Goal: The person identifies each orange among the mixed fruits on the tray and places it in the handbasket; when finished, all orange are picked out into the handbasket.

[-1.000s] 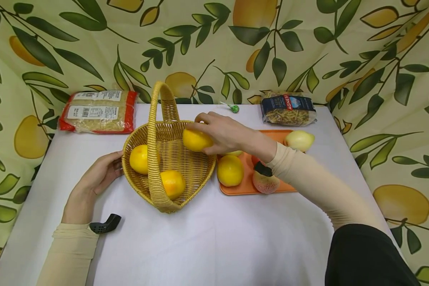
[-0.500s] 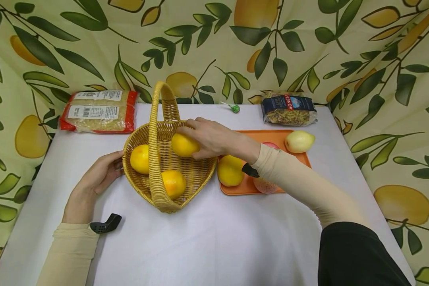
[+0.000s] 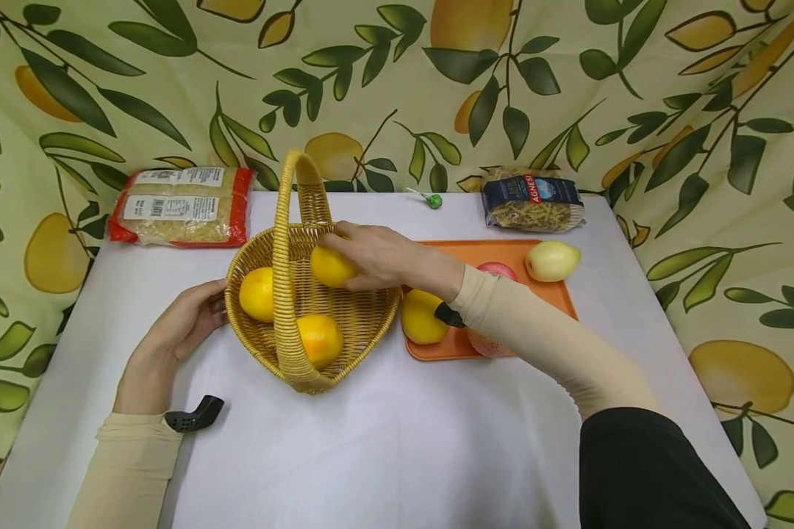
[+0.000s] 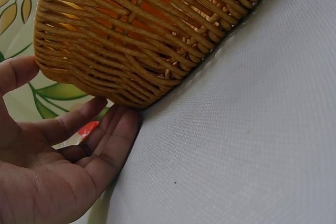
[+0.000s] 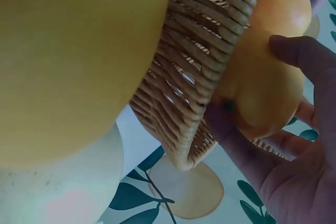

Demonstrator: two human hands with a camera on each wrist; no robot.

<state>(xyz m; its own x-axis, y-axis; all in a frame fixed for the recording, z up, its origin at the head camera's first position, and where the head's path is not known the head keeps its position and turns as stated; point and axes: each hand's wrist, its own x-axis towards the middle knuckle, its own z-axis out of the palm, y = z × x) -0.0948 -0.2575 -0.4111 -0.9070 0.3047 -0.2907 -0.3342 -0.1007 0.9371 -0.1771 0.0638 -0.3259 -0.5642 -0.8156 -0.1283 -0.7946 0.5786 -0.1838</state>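
Observation:
A yellow round fruit (image 3: pixel 331 267), orange-tinged in the right wrist view, is pinched between the fingers and thumb of my right hand (image 3: pixel 390 257), inside the heart-shaped wicker basket (image 3: pixel 370 323). Two similar yellow-orange fruits, one on the left (image 3: pixel 256 294) and one at the front (image 3: pixel 320 341), lie in the basket, partly behind its tall handle (image 3: pixel 281 242). My left hand (image 3: pixel 185 319) touches the basket's left side with relaxed fingers. From the left wrist view, its fingertips (image 4: pixel 128 121) sit low at the woven wall, near the white tablecloth (image 4: pixel 236 129).
Right of the basket, an orange tray (image 3: pixel 466 253) carries a yellow fruit (image 3: pixel 422 317), a pale yellow fruit (image 3: pixel 553 261), a pinkish-red fruit (image 3: pixel 498 270) and a speckled one partly under my sleeve. Behind stand a red-edged food bag (image 3: pixel 179 206), a green lollipop (image 3: pixel 433 200) and a pasta bag (image 3: pixel 532 202).
My right hand has moved left and slightly down with the yellow fruit, from the basket's right rim toward its middle. The left hand has stayed in place.

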